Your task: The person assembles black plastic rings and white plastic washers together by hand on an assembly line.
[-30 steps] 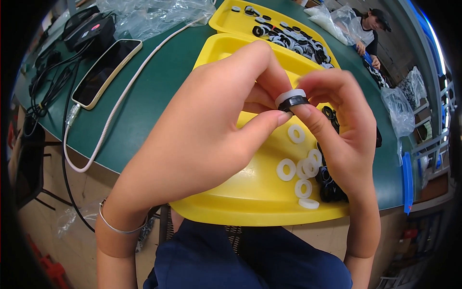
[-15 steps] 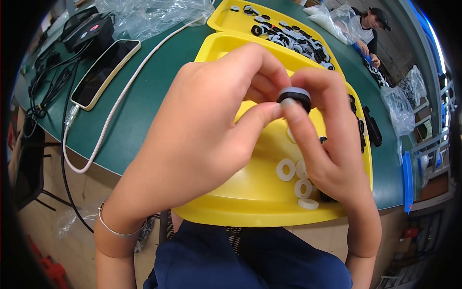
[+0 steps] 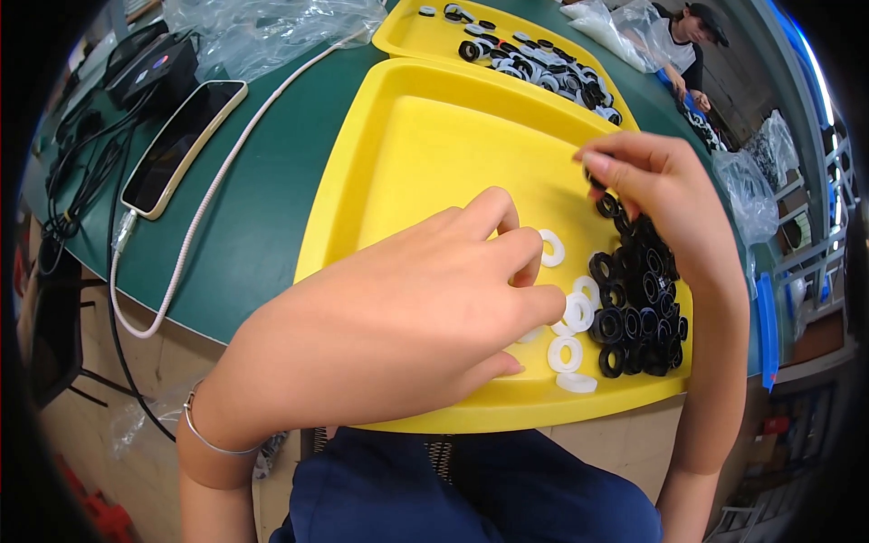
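Observation:
My left hand (image 3: 425, 308) lies low over the near yellow tray (image 3: 425, 154), its bent fingertips touching the loose white rings (image 3: 566, 353); a grip on one cannot be made out. A single white ring (image 3: 550, 247) lies just past its knuckles. My right hand (image 3: 670, 208) hovers over the pile of black rings (image 3: 638, 308) at the tray's right side. Its thumb and fingers are pinched together, with a small black ring (image 3: 596, 184) showing under the tips.
A second yellow tray (image 3: 398, 36) with black and white rings sits behind the first on the green table (image 3: 272, 208). At left lie a phone (image 3: 181, 149) with a white cable (image 3: 217, 190) and a black device (image 3: 149, 68). Another person (image 3: 688, 36) works at far right.
Both hands were raised together, holding a black-and-white ring between them. They have parted and dropped: the left to the white rings, the right to the black pile.

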`<state>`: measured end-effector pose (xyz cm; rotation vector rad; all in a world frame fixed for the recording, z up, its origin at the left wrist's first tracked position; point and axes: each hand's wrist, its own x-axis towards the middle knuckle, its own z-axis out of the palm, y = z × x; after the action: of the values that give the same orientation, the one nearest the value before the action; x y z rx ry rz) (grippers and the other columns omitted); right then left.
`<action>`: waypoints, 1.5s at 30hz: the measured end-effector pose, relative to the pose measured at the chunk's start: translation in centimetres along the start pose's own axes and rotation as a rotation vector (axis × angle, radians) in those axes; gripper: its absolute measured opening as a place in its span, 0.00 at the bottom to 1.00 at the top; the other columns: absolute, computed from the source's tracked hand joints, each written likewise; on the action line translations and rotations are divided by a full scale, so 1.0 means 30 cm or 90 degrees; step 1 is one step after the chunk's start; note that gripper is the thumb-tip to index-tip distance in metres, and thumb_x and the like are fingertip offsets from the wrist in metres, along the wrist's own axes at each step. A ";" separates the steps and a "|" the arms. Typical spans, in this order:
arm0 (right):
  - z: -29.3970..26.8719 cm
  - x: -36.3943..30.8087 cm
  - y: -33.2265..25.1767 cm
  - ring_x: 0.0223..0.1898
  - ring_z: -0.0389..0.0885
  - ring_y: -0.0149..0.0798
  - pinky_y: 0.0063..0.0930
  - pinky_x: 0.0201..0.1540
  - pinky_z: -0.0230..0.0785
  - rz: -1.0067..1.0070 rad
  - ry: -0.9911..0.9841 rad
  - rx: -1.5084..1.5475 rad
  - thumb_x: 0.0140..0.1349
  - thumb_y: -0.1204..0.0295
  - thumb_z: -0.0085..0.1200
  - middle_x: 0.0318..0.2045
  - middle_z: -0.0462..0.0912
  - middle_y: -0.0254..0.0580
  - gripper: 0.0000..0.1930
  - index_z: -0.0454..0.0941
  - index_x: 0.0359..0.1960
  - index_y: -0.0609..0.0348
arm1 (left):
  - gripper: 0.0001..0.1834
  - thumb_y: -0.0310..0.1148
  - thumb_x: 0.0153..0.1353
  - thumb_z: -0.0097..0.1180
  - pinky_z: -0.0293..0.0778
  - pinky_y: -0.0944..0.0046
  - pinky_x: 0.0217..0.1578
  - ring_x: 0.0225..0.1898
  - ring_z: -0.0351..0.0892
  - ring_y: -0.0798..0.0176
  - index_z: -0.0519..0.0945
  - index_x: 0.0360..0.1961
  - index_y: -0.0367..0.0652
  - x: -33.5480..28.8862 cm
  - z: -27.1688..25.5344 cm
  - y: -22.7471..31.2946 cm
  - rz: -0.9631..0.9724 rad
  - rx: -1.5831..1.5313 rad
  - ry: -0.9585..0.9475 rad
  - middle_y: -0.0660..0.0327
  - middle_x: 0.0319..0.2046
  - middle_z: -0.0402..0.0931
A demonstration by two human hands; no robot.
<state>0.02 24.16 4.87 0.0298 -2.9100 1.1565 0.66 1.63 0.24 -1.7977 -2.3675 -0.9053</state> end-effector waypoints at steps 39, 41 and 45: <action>0.110 -0.053 -0.079 0.17 0.68 0.21 0.11 0.17 0.54 -0.157 -0.031 0.340 0.64 0.71 0.49 0.23 0.76 0.35 0.07 0.66 0.39 0.59 | 0.21 0.20 0.56 0.55 0.73 0.68 0.49 0.47 0.77 0.63 0.70 0.52 0.31 0.004 -0.039 -0.037 -0.247 -0.658 0.353 0.54 0.45 0.75; 0.123 -0.050 -0.070 0.18 0.68 0.20 0.10 0.18 0.53 -0.164 -0.025 0.336 0.64 0.72 0.50 0.24 0.76 0.33 0.07 0.67 0.39 0.59 | 0.22 0.19 0.56 0.55 0.73 0.67 0.50 0.48 0.77 0.63 0.70 0.53 0.31 0.002 -0.033 -0.038 -0.206 -0.656 0.375 0.53 0.46 0.75; 0.158 -0.063 -0.094 0.20 0.67 0.18 0.09 0.20 0.52 -0.181 0.035 0.370 0.64 0.73 0.49 0.25 0.75 0.30 0.08 0.69 0.42 0.61 | 0.22 0.18 0.55 0.55 0.72 0.66 0.51 0.49 0.77 0.61 0.69 0.52 0.30 0.000 -0.035 -0.038 -0.176 -0.667 0.350 0.54 0.46 0.74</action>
<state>1.96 18.88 3.33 0.3888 -2.3158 1.8409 -0.67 0.94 0.64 -1.0463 -1.8728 -2.5929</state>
